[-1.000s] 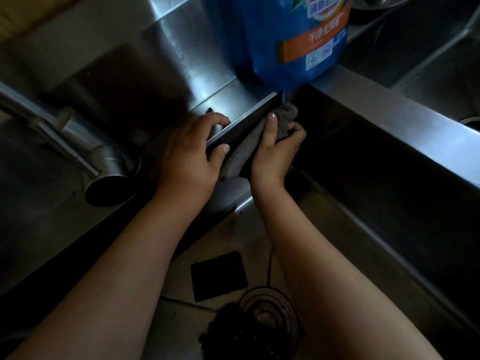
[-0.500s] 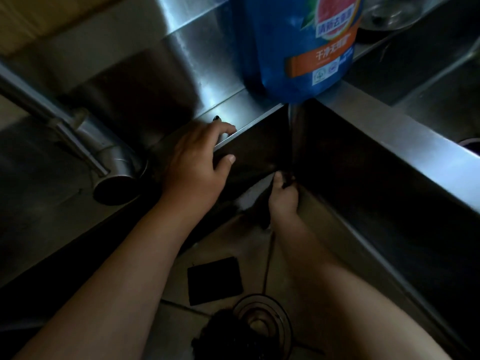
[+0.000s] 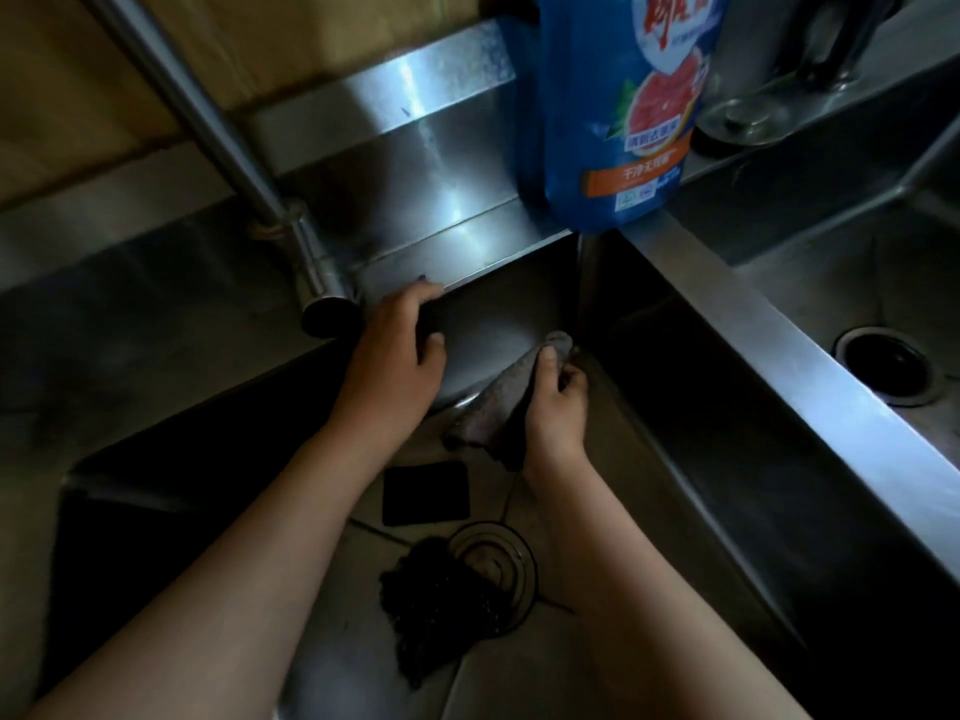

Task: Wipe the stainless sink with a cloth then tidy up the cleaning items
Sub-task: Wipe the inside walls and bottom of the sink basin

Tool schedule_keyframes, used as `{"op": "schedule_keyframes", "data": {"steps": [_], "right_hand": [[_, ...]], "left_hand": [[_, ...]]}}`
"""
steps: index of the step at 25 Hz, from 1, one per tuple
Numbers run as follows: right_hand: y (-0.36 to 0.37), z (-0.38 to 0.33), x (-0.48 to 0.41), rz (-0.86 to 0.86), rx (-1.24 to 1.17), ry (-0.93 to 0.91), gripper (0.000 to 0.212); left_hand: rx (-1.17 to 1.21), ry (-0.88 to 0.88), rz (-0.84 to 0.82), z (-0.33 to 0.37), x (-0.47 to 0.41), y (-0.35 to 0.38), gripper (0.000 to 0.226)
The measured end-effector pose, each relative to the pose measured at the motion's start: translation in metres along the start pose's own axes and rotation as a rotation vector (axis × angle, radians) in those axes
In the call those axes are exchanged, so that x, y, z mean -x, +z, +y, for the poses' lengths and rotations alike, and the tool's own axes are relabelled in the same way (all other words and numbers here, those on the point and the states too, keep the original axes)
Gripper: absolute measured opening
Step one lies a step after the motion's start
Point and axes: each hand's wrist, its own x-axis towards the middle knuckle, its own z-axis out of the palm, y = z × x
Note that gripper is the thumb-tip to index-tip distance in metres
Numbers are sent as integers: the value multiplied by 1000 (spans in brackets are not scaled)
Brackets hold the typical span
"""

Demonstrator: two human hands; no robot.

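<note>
The stainless sink fills the view, its basin deep and dark. My right hand grips a grey cloth and presses it into the far corner of the basin, low on the back wall. My left hand grips the back rim of the sink, fingers over the edge and thumb on the inside wall. A black flat sponge pad lies on the basin floor. A dark scouring ball sits beside the round drain.
A large blue detergent bottle stands on the back ledge at the corner of the divider. The faucet slants down from the upper left to a spout by my left hand. A second basin with its drain lies to the right.
My right hand dropped with the cloth from the top of the corner to the basin floor, then came partway back up the corner. My left hand stayed on the rim.
</note>
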Motion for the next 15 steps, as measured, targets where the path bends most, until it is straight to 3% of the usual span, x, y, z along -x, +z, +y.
{"op": "schedule_keyframes", "data": {"steps": [7, 15], "right_hand": [[-19, -43, 76, -109, 81, -117, 26], [-31, -75, 168, -313, 119, -169, 19]], "left_hand": [[198, -247, -44, 20, 75, -22, 35], [399, -396, 138, 55, 135, -78, 26]]}}
